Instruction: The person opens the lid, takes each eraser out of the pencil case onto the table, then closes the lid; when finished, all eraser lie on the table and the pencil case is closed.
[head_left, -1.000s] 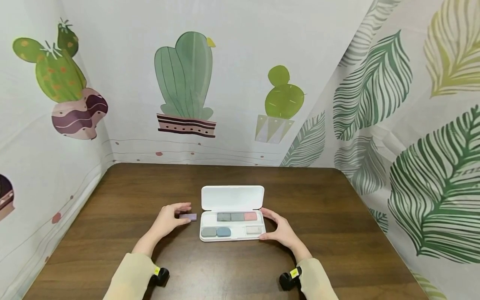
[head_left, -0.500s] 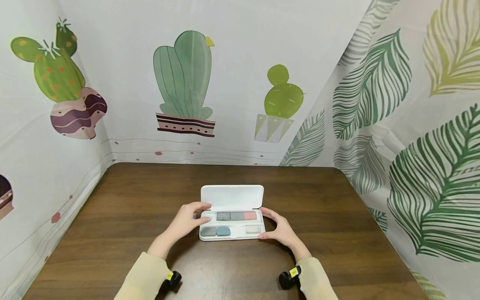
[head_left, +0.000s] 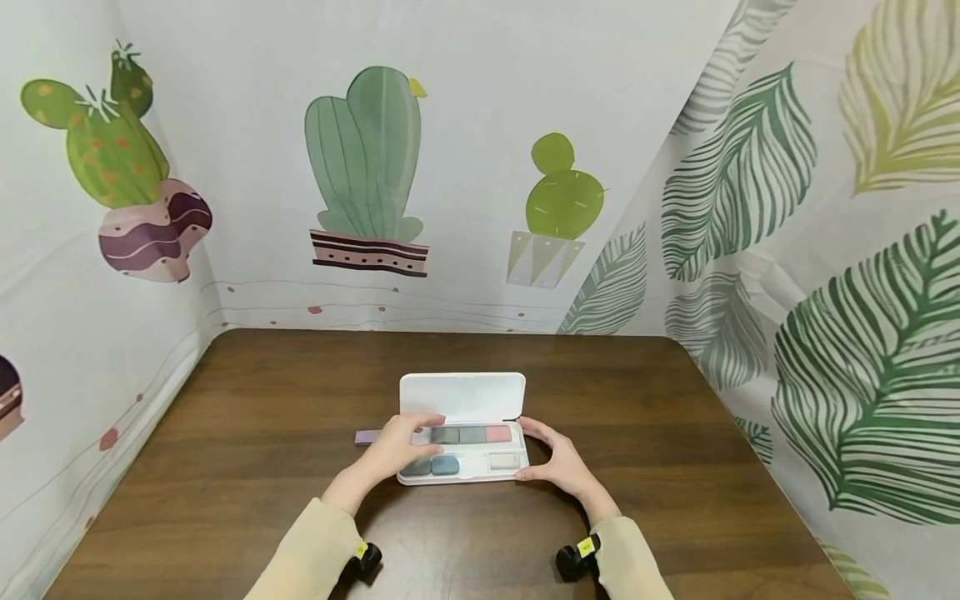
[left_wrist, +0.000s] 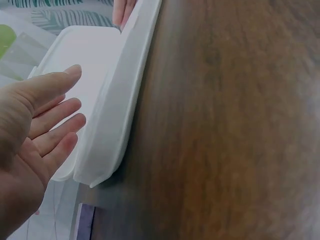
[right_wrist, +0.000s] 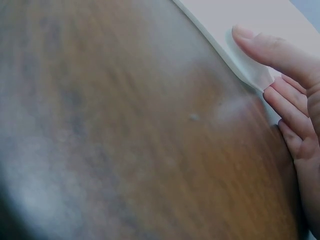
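Note:
A white hinged case lies on the table with its lid raised at the back. In its upper row sit two grey-green blocks and a pink block; a blue block, a partly hidden grey one and a whitish one are below. My left hand reaches over the case's left end, fingers extended; the left wrist view shows nothing held. My right hand grips the right end, thumb at the front corner. Left of the case lies a purple block, partly behind the left hand.
The brown wooden table extends around the case on all sides. Behind it hangs a white cloth printed with cacti and leaves. Black wrist cameras protrude near both sleeves.
My left hand has moved right, from beside the purple block to over the left part of the case, leaving the block on the table. The right hand has stayed on the case.

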